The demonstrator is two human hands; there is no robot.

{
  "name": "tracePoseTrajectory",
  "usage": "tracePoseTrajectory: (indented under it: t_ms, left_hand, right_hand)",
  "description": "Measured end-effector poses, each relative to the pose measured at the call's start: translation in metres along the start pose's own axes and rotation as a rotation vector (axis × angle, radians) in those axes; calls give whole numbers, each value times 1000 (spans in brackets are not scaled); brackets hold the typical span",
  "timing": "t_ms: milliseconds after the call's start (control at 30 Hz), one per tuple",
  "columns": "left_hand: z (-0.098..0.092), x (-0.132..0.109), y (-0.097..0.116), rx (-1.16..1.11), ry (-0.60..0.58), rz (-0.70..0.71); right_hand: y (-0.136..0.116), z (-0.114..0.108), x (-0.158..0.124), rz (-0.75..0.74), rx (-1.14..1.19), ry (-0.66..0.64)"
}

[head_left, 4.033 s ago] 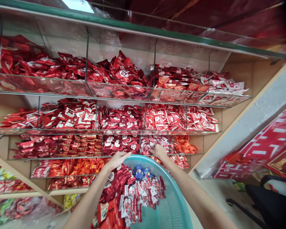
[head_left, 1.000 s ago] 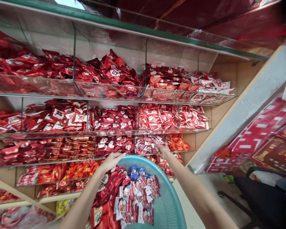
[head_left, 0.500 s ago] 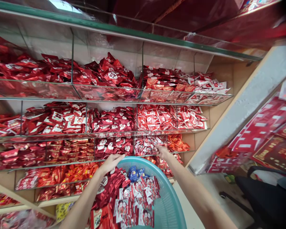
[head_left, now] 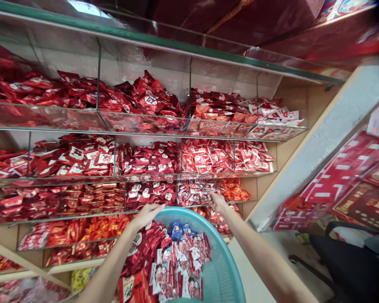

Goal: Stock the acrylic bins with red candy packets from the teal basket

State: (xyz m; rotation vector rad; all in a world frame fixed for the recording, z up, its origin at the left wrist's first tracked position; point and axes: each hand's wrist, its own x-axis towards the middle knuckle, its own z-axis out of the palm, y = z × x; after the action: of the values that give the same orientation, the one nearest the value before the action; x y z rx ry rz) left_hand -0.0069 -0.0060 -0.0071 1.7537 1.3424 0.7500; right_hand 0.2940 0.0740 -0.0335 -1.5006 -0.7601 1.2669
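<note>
My left hand is closed on the far left rim of a teal plastic basket. Inside the basket lie dark red packets, several white-and-red packets with printed cartoon figures, a few blue wrapped pieces and a bright red packet. Beyond the rim, my right hand reaches to a shelf compartment of small red-and-white packets. Its fingers are pinched together at the packets' right side; whatever lies between the fingertips is too small to make out.
Glass-fronted shelves hold heaps of red packets in divided compartments. Orange packets lie right of my right hand. A glass ledge runs overhead. A pale post and a black chair stand to the right.
My right hand has shifted slightly to the right over the packets. My left hand stays on the basket rim, and the basket's contents look the same.
</note>
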Motion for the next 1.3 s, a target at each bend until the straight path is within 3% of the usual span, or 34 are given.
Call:
tracePoseTrajectory:
  t_ms: [233,633,767,833,900,1000,1133,1200,1300]
  left_hand:
    - [0,0,-1,-10,-10,-12]
    - [0,2,-4,-29,-21,3]
    - [0,1,-4,-53,-45,13]
    - [0,1,-4,-61,-41,18]
    - [0,1,-5,-61,-32,13]
    - [1,1,-6,-59,-19,-4]
    - [1,1,-5,-62,-2,5]
    - [1,0,-5,-61,-3,8]
    - [2,1,-5,-46,-10,10]
  right_hand:
    - [-1,-17,-12,-59,-52,14]
    - [0,-52,-33,-328,-337,27]
    - [-13,-62,-64,-481,-429,-35]
    - [-21,-62,-89,-609,-494,-103]
    - [-26,-57,-117,-644,-509,-208]
    - [-20,-44,-155,-488,-395,-411]
    - [12,-31,-179,-103,-363,-681]
    - [31,-30,-181,78,-403,-751]
    - [54,-30,-177,248,-492,-743]
